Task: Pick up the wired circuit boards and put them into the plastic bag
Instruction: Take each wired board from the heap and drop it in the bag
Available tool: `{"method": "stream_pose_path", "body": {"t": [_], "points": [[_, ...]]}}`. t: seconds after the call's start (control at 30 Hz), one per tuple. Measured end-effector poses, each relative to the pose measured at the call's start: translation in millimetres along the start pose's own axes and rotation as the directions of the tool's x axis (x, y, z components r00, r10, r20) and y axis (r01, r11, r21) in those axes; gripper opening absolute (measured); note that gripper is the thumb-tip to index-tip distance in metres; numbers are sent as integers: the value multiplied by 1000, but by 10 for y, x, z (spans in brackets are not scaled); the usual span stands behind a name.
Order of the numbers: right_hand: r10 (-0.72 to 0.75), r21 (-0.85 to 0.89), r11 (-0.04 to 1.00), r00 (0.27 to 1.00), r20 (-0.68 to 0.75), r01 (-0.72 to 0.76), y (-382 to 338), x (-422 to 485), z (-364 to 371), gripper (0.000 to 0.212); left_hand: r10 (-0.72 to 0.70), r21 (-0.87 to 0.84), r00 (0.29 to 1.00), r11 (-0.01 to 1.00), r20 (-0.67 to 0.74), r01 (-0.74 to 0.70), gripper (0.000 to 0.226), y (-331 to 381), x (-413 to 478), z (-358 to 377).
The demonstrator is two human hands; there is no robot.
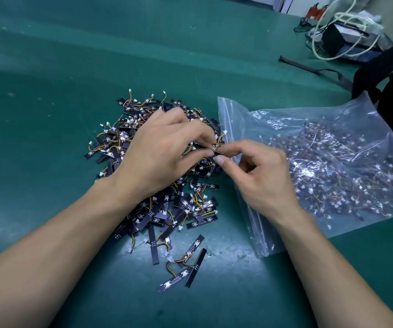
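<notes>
Your left hand (164, 152) lies curled over the heap of wired circuit boards (157, 209), thin dark strips with orange-yellow leads and white plugs, fingertips closed on one. Your right hand (261, 176) pinches that same board (218, 154) between thumb and forefinger, beside the mouth of the crinkly clear plastic bag (332, 129), already holding many boards. The matte green bench (48, 91) is open to your left; no print is legible.
</notes>
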State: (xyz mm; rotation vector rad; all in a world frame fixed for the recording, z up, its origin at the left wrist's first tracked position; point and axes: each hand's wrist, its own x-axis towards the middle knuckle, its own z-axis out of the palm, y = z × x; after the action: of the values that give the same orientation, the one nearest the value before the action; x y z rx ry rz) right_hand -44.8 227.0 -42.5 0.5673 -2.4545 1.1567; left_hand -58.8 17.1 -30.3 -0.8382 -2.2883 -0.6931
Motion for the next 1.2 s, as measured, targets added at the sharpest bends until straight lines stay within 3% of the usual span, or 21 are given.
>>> {"method": "stream_pose_path", "body": {"t": [0.33, 0.53, 0.8, 1.0, 1.1, 1.2], "points": [[-67, -22, 998, 997, -38, 67, -16, 7, -20, 2, 25, -16, 999, 1000, 48, -24, 12, -51, -36, 10], [-42, 36, 998, 999, -32, 43, 6, 3, 1, 17, -20, 4, 999, 1000, -28, 20, 14, -29, -31, -9], [-123, -10, 992, 989, -83, 122, 48, 21, -17, 4, -12, -29, 999, 999, 34, 13, 19, -23, -29, 2], [10, 37, 999, 998, -62, -7, -2, -7, -9, 16, 39, 10, 999, 999, -20, -39, 15, -30, -36, -8], [69, 108, 992, 998, -4, -69, -30, -12, -11, 10, 42, 17, 999, 999, -25, -42, 15, -23, -29, -13], [97, 142, 985, 994, 52, -103, -30, -1, -10, 18, 50, 24, 999, 998, -14, -50, 15, -17, -25, -18]]}}
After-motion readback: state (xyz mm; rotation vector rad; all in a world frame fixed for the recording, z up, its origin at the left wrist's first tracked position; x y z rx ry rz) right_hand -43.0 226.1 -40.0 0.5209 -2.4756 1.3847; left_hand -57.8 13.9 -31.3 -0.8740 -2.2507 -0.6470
